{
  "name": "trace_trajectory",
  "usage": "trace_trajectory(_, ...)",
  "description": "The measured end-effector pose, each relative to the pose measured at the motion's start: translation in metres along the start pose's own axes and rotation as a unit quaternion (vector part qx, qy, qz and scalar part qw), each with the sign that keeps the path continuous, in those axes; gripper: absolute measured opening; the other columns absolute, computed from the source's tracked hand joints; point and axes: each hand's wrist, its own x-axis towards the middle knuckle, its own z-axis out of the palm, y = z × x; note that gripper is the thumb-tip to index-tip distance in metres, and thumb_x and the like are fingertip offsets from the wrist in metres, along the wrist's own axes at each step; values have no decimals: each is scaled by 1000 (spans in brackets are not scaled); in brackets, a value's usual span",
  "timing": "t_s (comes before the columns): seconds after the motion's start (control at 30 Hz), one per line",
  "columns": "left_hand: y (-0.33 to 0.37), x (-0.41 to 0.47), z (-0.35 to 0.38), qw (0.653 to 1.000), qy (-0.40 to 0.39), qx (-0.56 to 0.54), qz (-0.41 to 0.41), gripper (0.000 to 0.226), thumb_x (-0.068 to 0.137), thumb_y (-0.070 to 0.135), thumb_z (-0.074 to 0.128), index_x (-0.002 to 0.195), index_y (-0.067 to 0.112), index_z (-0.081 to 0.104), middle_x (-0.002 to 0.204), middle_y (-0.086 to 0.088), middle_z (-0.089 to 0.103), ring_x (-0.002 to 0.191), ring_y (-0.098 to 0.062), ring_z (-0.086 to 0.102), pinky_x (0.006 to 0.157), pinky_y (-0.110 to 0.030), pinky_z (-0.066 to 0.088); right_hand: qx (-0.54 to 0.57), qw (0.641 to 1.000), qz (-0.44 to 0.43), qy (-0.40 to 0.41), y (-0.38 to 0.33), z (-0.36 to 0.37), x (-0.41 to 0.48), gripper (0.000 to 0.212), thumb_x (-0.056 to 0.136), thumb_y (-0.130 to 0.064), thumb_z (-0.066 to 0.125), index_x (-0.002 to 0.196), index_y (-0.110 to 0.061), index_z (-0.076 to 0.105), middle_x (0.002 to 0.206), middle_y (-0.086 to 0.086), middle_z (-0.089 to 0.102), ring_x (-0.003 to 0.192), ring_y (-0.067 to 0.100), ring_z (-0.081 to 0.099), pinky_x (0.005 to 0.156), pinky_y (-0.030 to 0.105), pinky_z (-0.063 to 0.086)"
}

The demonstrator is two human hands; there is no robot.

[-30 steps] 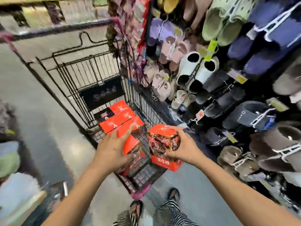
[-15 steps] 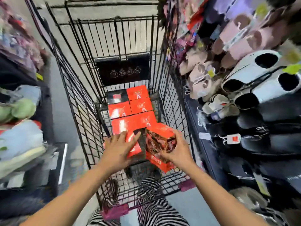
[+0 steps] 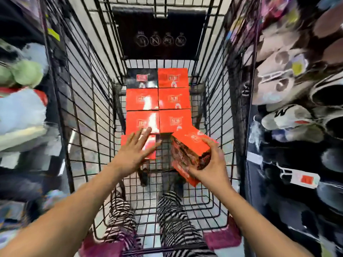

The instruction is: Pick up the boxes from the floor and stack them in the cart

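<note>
The cart [image 3: 78, 108] has black wire walls. Boxes [image 3: 173, 98] lie flat on its floor in two lines, side by side, from the far end toward the near end. Most are red. A black box [image 3: 142, 77] sits in the far left corner of the lines.

The left hand [image 3: 132, 154] lies flat on the near box [image 3: 124, 140], the last one in the left line. Its fingers are straight and spread and grasp nothing.

The right hand [image 3: 209, 167] grips a red box [image 3: 187, 151] by its near end, with fingers and thumb curled round it. This box is tilted. It is at the near end of the right line, and its far corner is just beside the last box there.

Slippers [image 3: 278, 80] hang to the right of the cart. Striped legs [image 3: 120, 219] show through the near wall.
</note>
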Motion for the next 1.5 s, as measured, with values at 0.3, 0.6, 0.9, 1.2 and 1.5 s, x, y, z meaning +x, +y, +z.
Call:
trace_trajectory(0.3, -2, -4, 11, 997, 68, 21, -24, 96, 74, 32, 77, 150, 16, 22, 158, -12, 13, 144, -39, 12, 111, -55, 12, 9, 991, -45, -125, 1, 19, 9, 77, 62, -24, 86, 121, -44, 40, 124, 2, 33, 116, 11, 44, 96, 6, 37)
trace_trajectory(0.6, -5, -9, 19, 994, 48, -11, -98, 100, 80, 57, 63, 150, 34, -5, 159, -9, -14, 144, -35, -18, 113, -57, -5, -20, 994, -28, -102, 10, 45, 27, 76, 84, -1, 64, 130, -55, 37, 155, 9, 15, 141, 19, 26, 112, 19, 25)
trace_trajectory(0.9, -3, -11, 25, 940, 68, -261, -208, 123, 71, 40, 80, 142, 52, -20, 139, 3, -52, 145, -39, 6, 112, -51, 29, 4, 995, 35, -91, 7, 46, 44, 123, 61, -46, 86, 127, -73, -14, 150, 4, 32, 135, 19, 36, 109, 35, 35)
trace_trajectory(1.2, 1, -6, 21, 922, 110, -345, -141, 118, 77, 25, 77, 148, 35, -18, 143, -10, -48, 146, -36, 6, 115, -44, 26, 8, 991, 21, -134, 12, 52, 54, 135, 61, -41, 87, 141, -52, -22, 153, 1, 24, 140, 15, 26, 115, 43, 29)
trace_trajectory(1.5, 6, 5, 18, 775, 186, -534, -282, 111, 74, 63, 65, 153, 26, -4, 159, 1, 18, 142, -13, 26, 116, -37, 24, 148, 980, 79, -107, 13, 55, 65, 131, 41, -63, 85, 128, -73, -12, 153, 2, 34, 135, 24, 41, 110, 49, 37)
